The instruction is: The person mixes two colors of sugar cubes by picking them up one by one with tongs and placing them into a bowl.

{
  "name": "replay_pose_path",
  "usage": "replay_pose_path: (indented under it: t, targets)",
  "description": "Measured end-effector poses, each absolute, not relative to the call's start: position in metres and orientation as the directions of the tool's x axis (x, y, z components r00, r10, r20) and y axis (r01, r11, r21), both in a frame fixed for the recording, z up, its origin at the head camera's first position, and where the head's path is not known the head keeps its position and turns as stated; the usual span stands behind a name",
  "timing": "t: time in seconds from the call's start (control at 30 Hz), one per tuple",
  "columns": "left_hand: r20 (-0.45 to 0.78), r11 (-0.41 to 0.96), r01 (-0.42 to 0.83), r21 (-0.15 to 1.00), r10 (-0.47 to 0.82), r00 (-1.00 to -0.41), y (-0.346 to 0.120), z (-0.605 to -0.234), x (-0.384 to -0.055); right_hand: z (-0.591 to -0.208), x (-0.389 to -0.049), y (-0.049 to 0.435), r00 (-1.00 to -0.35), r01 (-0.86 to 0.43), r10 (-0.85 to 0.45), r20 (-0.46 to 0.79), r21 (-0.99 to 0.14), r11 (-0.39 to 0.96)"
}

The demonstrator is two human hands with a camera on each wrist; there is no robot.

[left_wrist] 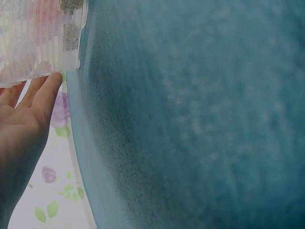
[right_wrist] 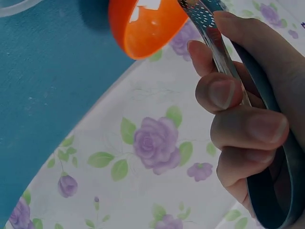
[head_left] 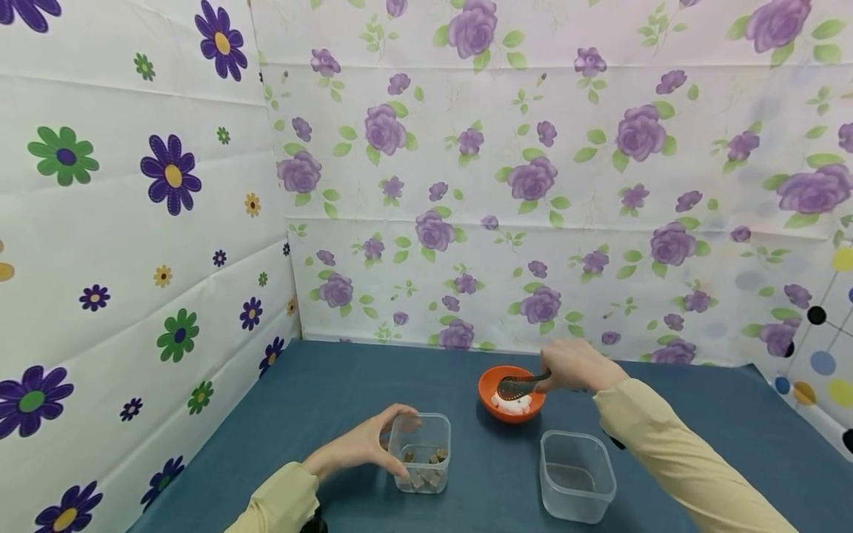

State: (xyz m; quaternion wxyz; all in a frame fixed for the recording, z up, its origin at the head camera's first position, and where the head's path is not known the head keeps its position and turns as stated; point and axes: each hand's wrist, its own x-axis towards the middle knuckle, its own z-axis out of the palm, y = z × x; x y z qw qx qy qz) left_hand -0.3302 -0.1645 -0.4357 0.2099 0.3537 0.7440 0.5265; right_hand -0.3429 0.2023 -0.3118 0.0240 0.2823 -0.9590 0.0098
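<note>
In the head view, the left hand is holding a transparent container at the lower middle, with thumb and fingers curving round its sides; brown pieces are lying inside. The right hand is gripping perforated tongs, whose head is reaching over an orange bowl with white pieces, right of the centre. A second transparent container is standing at the lower right.

In the left wrist view, the fingertips are touching the container at the upper left of the frame.

In the right wrist view, the fingers are curling around the tongs at the right side, and the thumb is pressing higher up. Whether the tips are pinching something, I cannot tell. I am judging the tongs light, springy and rather smooth, so both arms are needing a hold near the middle; the white pieces are probably being soft, and the thin container is asking for gentle fingers on its walls
</note>
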Motion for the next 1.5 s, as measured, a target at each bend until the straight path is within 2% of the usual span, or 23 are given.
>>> replay_pose_path:
  t: [0.17,0.5,0.83,1.13,1.5]
  targets:
    - [0.061,0.193,0.305,0.933,0.749,-0.659,-0.165,-0.436,-0.329,-0.315,-0.346,0.203,-0.862,-0.506,-0.505,0.028,-0.008,0.863]
    - [0.058,0.188,0.301,0.935,0.756,-0.652,-0.165,-0.435,-0.330,-0.310,-0.341,0.198,-0.855,-0.517,-0.516,0.055,-0.002,0.856]
    - [0.052,0.197,0.297,0.934,0.749,-0.660,-0.164,-0.434,-0.330,-0.291,-0.319,0.164,-0.746,-0.657,-0.657,0.109,0.038,0.753]
    - [0.043,0.219,0.300,0.929,0.739,-0.673,-0.163,-0.434,-0.330,-0.292,-0.304,0.133,-0.659,-0.745,-0.747,0.089,0.059,0.664]
    - [0.028,0.255,0.298,0.920,0.715,-0.699,-0.163,-0.433,-0.329,-0.310,-0.300,0.101,-0.656,-0.742,-0.753,0.045,0.138,0.656]
